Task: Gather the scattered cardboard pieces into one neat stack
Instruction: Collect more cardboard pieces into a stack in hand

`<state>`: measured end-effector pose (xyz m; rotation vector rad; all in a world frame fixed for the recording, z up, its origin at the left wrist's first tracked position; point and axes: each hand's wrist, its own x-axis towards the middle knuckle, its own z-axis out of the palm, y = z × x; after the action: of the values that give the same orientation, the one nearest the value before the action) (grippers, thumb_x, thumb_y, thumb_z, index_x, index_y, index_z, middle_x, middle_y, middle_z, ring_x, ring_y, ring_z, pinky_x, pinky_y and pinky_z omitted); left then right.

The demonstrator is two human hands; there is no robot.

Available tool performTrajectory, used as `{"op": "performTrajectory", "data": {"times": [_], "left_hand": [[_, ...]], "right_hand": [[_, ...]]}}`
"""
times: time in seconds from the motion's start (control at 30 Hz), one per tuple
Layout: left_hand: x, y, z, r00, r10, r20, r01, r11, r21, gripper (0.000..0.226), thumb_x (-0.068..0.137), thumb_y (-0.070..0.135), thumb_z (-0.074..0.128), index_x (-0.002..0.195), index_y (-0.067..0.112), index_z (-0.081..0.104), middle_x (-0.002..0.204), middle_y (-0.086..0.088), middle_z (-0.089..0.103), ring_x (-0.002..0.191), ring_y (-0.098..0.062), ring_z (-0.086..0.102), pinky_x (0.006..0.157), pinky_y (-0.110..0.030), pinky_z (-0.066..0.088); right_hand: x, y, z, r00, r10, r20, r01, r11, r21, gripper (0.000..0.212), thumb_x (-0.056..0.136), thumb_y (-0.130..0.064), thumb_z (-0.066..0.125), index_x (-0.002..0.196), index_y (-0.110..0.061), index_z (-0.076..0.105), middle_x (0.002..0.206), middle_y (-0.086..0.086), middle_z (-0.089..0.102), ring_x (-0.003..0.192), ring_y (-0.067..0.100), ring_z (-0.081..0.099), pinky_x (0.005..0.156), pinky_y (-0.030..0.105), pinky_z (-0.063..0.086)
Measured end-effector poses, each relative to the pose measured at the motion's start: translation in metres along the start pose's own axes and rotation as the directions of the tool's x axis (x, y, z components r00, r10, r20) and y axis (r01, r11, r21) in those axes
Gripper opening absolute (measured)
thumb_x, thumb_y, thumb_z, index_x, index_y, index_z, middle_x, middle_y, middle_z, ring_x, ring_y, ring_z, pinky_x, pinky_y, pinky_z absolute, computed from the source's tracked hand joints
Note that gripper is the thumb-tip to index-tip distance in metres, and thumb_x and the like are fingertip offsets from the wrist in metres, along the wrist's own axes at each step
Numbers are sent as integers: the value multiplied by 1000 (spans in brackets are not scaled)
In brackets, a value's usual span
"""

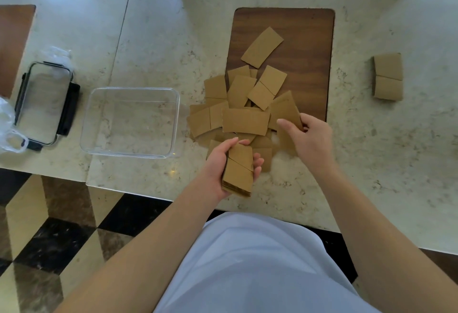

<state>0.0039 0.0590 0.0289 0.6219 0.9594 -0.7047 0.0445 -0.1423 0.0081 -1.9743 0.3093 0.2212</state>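
container [131, 122] left of pieces [244, 104] — lid [44, 102] leftmost

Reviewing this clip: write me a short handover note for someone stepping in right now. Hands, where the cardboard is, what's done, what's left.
Left hand: holds a partly built stack of tan cardboard rectangles above the marble counter's near edge.
Right hand: fingers closed on one loose tan cardboard piece at the pile's right side.
Scattered pile of tan cardboard pieces: spread across the dark wooden board's lower left corner and the counter beside it; one piece lies apart, higher on the board.
A separate small stack of tan cardboard sits far right.
Clear rectangular container: no cardboard in it.
Left: most pieces ungathered; stacks unmerged.
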Motion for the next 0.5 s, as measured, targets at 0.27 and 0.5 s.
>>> {"op": "performTrajectory", "data": {"times": [0.27, 0.5], "left_hand": [[-2, -2, 6, 991, -39, 126, 37, 999, 16, 54, 98, 60, 53, 125, 14, 64, 105, -21, 71, 82, -36, 71, 69, -43, 62], [1, -7, 6, 987, 40, 158, -58, 992, 111, 46, 96, 54, 64, 127, 19, 68, 118, -17, 71, 90, -30, 72, 74, -44, 63]], "right_hand": [[-53, 3, -5, 800, -564, 205, 594, 791, -144, 30, 93, 0, 64, 119, -8, 76, 116, 10, 72, 100, 24, 69, 79, 39, 60], [-53, -1, -1, 699, -373, 610, 606, 762, -229, 56, 95, -26, 36, 146, -39, 53, 154, -18, 48, 149, 7, 28, 118, 40, 18]]}}
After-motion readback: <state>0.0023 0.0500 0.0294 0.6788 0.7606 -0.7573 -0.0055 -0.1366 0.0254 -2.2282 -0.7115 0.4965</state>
